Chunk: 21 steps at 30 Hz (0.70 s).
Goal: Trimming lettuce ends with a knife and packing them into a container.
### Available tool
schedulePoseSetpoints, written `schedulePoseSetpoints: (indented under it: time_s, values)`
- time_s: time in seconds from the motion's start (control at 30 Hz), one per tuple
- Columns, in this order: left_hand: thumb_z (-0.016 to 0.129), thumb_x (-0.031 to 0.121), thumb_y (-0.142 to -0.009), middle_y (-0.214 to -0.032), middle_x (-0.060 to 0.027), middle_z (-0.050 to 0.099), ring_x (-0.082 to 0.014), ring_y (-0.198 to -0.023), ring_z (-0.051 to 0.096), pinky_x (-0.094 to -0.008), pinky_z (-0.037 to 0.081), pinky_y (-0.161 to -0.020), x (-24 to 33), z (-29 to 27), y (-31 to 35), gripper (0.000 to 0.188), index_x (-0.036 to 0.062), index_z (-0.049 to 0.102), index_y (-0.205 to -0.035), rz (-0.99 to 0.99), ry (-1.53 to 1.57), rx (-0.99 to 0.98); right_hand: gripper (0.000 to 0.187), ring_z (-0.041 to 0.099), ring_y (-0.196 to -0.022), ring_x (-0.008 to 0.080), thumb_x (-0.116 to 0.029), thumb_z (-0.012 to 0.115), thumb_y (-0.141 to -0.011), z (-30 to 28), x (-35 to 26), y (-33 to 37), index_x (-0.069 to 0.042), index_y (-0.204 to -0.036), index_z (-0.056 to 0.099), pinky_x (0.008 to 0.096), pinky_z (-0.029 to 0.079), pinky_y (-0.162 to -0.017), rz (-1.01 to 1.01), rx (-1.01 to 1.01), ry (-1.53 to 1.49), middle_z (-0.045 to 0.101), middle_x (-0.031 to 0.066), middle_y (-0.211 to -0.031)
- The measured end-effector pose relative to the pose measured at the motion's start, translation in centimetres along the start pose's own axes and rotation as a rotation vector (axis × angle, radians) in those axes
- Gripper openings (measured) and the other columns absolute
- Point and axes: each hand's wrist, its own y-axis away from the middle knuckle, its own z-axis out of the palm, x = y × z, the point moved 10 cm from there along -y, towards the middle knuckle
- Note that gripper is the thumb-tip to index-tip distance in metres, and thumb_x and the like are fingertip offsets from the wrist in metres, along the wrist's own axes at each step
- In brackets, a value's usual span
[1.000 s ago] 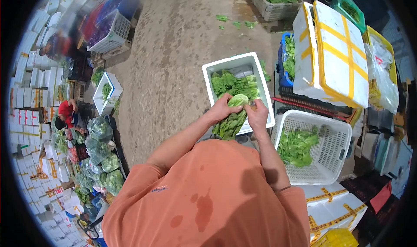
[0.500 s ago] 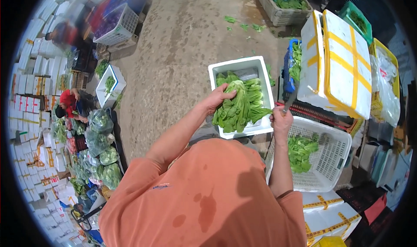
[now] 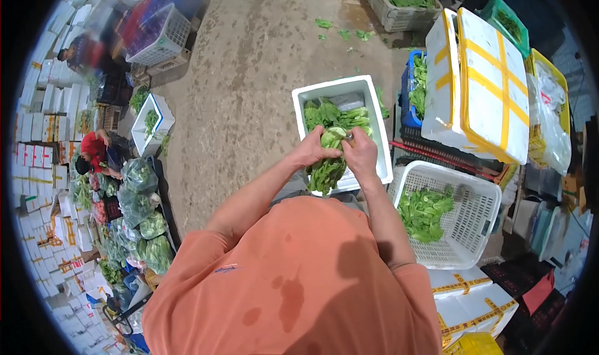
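Note:
My left hand is wrapped round a head of leafy green lettuce, its pale base up and its leaves hanging down. Close against that base is my right hand, closed on a knife; only a small dark part of it shows, and the blade is mostly hidden. Both hands are over the near part of a white foam box. More lettuce lies inside this box.
At the right stands a white plastic basket with loose leaves. Beyond it are a taped foam box and a blue crate of greens. Leaf scraps litter the floor. A person in red is at the left, beside bagged vegetables.
My right hand has come left from beside the foam box to the lettuce's base, bringing the knife. The left hand has turned the lettuce and drawn it slightly nearer; its leaves hang more bunched.

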Motion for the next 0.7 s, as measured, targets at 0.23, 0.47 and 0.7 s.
schedulePoseSetpoints:
  time_s: [0.23,0.47,0.7]
  values:
    - [0.079,0.028,-0.068,-0.098,-0.0108,0.057,-0.0192,-0.091,0.054,-0.0332,0.044,-0.081,-1.7,-2.9,0.4,0.059,0.0001,0.046,-0.108,-0.113,-0.329,0.134,0.017,0.058,-0.069,0.0329,-0.01,0.06,-0.07,-3.5,7.7,0.5,-0.008,-0.087,0.062,0.04,0.046,-0.062,0.294,-0.091,-0.004,0.055,0.0157,-0.072]
    - [0.073,0.028,-0.077,-0.091,-0.0082,0.057,-0.014,-0.082,0.054,-0.0292,0.046,-0.072,-1.8,-2.5,-0.5,0.044,0.0001,0.048,-0.1,-0.137,0.161,0.204,0.03,0.06,-0.07,0.0304,-0.019,0.07,-0.065,0.6,6.4,0.7,-0.005,-0.09,0.061,0.0367,0.048,-0.064,0.385,-0.075,-0.211,0.061,0.014,-0.077]
    - [0.068,0.035,-0.08,-0.094,-0.0095,0.059,-0.0165,-0.085,0.057,-0.0306,0.047,-0.073,-3.7,-3.0,-1.3,0.047,0.0009,0.047,-0.105,-0.211,0.351,0.324,0.021,0.056,-0.056,0.0269,-0.009,0.058,-0.068,-4.7,8.7,2.0,-0.001,-0.088,0.058,0.0373,0.046,-0.056,0.401,0.156,-0.194,0.058,0.0149,-0.065]
